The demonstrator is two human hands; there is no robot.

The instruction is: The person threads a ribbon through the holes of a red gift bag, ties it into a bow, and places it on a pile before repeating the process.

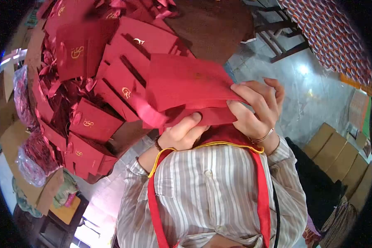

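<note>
Head view | red card folder held up before the chest, near the heaped table | right hand grip pinches its edge, left hand grip clamps underneath | seems light, stiff, creasable: hold by edges.

Matt red card, gold foil, striped cloth

The folded red card looks like matt paper stock; the stacked cards at ten o'clock carry shiny gold emblems. The shirt is striped woven cloth, and the floor at two o'clock is glossy stone.
</note>
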